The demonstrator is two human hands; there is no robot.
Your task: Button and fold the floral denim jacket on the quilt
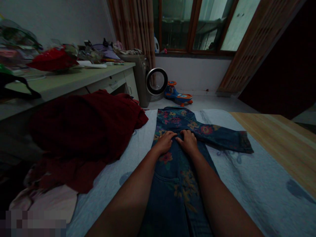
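Note:
A long-sleeved blue denim garment (170,187) with a red and yellow flower print lies lengthwise in front of me; I cannot tell whether it is a dress or a coat. One sleeve (222,136) stretches out to the right. On the middle of its upper part, my left hand (166,141) and my right hand (188,141) are close together, thumbs facing each other. Fingers of both hands are bent and pinch the denim between them. The other sleeve is not visible. Under the garment is a pale blue patterned sheet (247,184).
A dark red heap of cloth (98,121) lies left, with a pale pink cloth (54,200) below it. Bare wooden board (276,141) shows at right. Beyond stand a cluttered desk (98,77), a washing machine with its door (157,81) open, and a ride-on toy (177,95).

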